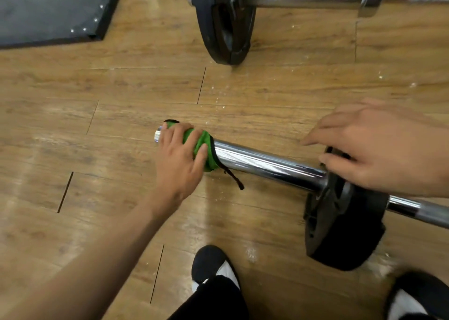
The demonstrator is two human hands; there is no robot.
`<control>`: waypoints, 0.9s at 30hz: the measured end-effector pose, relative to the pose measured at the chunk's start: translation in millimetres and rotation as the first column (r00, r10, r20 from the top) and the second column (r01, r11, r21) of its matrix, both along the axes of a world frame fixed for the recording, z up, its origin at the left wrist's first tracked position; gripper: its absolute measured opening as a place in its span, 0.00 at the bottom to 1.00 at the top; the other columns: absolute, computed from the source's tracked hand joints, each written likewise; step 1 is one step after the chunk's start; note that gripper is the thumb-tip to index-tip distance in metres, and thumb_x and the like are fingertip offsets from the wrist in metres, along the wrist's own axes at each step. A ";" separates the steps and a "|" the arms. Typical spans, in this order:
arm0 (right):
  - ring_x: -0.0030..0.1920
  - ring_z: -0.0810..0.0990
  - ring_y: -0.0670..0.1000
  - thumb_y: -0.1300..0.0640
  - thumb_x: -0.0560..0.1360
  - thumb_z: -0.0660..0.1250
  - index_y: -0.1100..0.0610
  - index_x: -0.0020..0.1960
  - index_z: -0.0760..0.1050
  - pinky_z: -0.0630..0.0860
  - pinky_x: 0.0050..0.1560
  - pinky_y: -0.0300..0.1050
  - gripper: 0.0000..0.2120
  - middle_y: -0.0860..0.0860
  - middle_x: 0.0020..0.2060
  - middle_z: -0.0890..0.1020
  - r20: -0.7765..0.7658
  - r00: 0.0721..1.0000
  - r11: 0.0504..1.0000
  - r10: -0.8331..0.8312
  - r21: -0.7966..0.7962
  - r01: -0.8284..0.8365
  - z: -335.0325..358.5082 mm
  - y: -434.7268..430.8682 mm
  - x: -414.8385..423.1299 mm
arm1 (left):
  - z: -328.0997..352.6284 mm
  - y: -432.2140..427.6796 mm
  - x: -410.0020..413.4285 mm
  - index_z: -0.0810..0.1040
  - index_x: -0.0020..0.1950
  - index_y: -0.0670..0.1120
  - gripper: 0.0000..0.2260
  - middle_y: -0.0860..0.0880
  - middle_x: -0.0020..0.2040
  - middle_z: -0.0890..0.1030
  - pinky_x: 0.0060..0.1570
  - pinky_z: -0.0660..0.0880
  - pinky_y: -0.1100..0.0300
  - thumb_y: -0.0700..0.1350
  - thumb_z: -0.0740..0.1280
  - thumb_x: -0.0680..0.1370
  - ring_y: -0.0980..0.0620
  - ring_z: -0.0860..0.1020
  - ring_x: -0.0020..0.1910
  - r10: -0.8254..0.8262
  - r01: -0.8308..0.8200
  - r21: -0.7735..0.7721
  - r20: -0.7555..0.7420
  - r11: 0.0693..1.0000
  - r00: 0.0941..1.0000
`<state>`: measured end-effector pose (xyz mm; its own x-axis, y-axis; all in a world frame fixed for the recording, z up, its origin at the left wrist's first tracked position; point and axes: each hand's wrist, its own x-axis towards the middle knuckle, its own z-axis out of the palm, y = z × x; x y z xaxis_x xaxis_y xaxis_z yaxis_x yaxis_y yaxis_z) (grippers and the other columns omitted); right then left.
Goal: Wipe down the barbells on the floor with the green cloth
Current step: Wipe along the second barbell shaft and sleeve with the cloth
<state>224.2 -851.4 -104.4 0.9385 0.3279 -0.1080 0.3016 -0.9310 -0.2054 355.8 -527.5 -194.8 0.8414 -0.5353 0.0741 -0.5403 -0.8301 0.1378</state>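
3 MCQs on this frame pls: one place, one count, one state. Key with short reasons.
1. Where on the near chrome barbell sleeve is the green cloth?
A) at its free end
B) midway along it
C) on the floor beside it

2. How many black round weight discs are in view?
A) one
B) two
C) four

3. What is the left hand doing?
A) hanging idle
B) gripping the cloth round the sleeve
C) lying flat on the floor

Key:
1 A, the cloth wraps the sleeve's tip.
2 B, the near black plate and the far black plate, one on each bar.
3 B, its fingers curl over the cloth.
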 end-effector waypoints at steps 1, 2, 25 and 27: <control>0.47 0.82 0.59 0.43 0.73 0.54 0.52 0.53 0.84 0.77 0.55 0.59 0.23 0.50 0.45 0.86 -0.008 0.999 0.999 -0.045 -0.021 0.044 2.7 5.2 -3.2 | 1.9 -16.0 -7.7 0.79 0.66 0.41 0.24 0.39 0.64 0.77 0.80 0.53 0.42 0.58 0.56 0.83 0.37 0.73 0.66 0.005 -0.005 -0.017 -0.002 1.000 1.000; 0.47 0.82 0.60 0.43 0.72 0.54 0.53 0.51 0.83 0.75 0.58 0.61 0.23 0.52 0.45 0.86 -0.028 0.996 0.996 -0.079 -0.054 0.077 5.1 13.1 -8.8 | 2.4 -33.2 -18.1 0.79 0.67 0.43 0.26 0.40 0.64 0.77 0.80 0.53 0.40 0.61 0.58 0.82 0.38 0.73 0.67 -0.045 0.045 -0.012 0.002 0.999 0.999; 0.44 0.80 0.56 0.40 0.72 0.52 0.47 0.46 0.80 0.73 0.58 0.57 0.20 0.47 0.37 0.82 -0.081 0.966 0.961 -0.245 -0.152 0.231 12.8 5.2 29.5 | -18.8 -142.4 -54.9 0.68 0.78 0.49 0.24 0.34 0.70 0.74 0.80 0.56 0.39 0.60 0.52 0.86 0.32 0.68 0.74 -0.355 0.362 -0.095 0.079 0.928 0.932; 0.44 0.79 0.56 0.41 0.72 0.53 0.47 0.48 0.81 0.74 0.58 0.57 0.20 0.46 0.38 0.82 -0.091 0.963 0.961 -0.255 -0.133 0.242 14.5 1.9 31.7 | -27.0 -152.5 -61.6 0.64 0.79 0.51 0.23 0.35 0.70 0.76 0.80 0.56 0.41 0.55 0.60 0.84 0.33 0.69 0.75 -0.429 0.442 -0.117 0.118 0.889 0.895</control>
<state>256.0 -849.6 -89.9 0.9698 0.0642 -0.2352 0.0399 -0.9935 -0.1066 294.1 -680.0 -221.8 0.5129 -0.8257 0.2348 -0.8581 -0.4848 0.1693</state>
